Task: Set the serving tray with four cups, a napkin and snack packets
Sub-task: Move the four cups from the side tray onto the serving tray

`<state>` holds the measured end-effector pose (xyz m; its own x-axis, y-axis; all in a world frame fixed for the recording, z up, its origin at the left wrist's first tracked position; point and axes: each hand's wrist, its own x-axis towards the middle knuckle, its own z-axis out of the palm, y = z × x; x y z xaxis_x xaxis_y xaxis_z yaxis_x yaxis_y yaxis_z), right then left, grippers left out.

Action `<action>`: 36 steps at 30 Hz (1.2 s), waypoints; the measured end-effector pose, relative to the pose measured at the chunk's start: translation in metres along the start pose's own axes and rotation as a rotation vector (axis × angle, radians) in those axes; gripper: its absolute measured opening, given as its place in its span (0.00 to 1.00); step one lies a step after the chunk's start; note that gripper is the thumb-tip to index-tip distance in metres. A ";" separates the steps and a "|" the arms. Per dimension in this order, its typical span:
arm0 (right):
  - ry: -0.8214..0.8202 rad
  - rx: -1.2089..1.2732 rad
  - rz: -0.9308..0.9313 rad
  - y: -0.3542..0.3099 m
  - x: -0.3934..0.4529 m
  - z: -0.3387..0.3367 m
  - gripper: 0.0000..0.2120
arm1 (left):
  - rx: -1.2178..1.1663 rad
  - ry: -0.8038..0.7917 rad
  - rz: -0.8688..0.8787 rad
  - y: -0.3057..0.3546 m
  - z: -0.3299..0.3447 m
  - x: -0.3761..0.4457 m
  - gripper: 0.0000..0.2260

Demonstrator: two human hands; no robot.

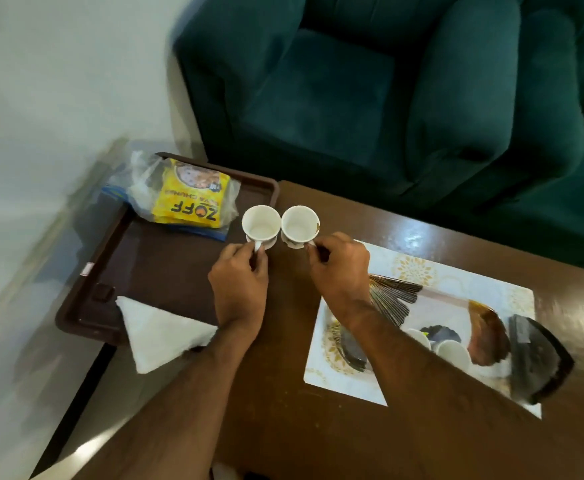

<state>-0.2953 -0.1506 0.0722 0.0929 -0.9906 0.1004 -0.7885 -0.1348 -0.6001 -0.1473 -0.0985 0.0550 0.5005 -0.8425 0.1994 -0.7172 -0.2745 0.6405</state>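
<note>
A dark brown serving tray [152, 258] lies at the table's left end. Yellow snack packets [190, 197] in clear plastic rest at its far side, and a folded white napkin [159, 332] overhangs its near edge. My left hand [238, 285] grips the handle of a white cup [260, 225] over the tray's right edge. My right hand [341, 268] holds a second white cup [299, 226] by its handle, touching the first, just right of the tray. Two more white cups [451, 353] sit on the placemat, partly hidden by my right forearm.
A patterned placemat [432, 282] covers the right part of the brown wooden table [283, 393]. A dark object [534, 358] lies on the mat's right end. A dark green sofa [387, 91] stands close behind the table. Pale floor lies to the left.
</note>
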 end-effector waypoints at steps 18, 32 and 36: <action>0.072 -0.097 0.140 0.182 -0.048 -0.142 0.04 | -0.023 -0.228 0.182 0.141 0.113 -0.104 0.05; -0.002 -0.057 0.153 0.247 -0.075 -0.149 0.04 | -0.084 -0.369 0.304 0.128 0.141 -0.125 0.05; -0.038 -0.064 0.137 0.254 -0.077 -0.149 0.04 | -0.098 -0.410 0.353 0.119 0.141 -0.119 0.06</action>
<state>-0.5936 -0.1049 0.0305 0.0033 -0.9999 -0.0097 -0.8324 0.0026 -0.5542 -0.3606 -0.0961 0.0034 -0.0065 -0.9926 0.1216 -0.7486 0.0854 0.6574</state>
